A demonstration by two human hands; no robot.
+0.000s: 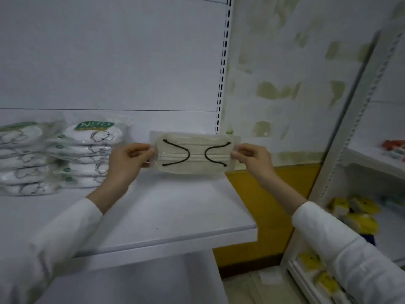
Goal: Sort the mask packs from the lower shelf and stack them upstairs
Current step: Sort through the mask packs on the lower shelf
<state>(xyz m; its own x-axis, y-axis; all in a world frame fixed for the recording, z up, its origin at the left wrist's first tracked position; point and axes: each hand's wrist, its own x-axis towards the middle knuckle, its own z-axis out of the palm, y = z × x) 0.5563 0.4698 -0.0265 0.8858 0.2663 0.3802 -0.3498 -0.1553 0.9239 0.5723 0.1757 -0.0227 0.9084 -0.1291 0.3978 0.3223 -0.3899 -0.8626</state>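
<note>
Surface: white flat shelf board [175, 216], with a plain white back panel [109, 62] behind it. A white upright with black slots [223, 62] runs up at 1 o'clock.

Room: the whitish wall with peeling green patches [285, 84] is at 2 o'clock, with a yellow band [263, 194] along its base. A second white shelving unit [341, 150] stands from 3 to 5 o'clock. It holds blurred yellow packets [361, 220] on the lower levels and red-and-white items [394, 145] at 3 o'clock, too blurred to identify.

On the shelf board at 9 o'clock are two stacks of bagged white mask packs with green labels [87, 154], side by side. The inner stack is just beside your left hand [129, 159].

Task item: clear plastic pack of beige pleated masks with black ear loops [195, 153], upright at centre with its flat face toward you, over the rear right of the board. Can't tell if its lower edge touches. Your left hand pinches the pack's 9 o'clock edge with fingers curled. Your right hand [254, 159] pinches the 3 o'clock edge the same way.
</note>
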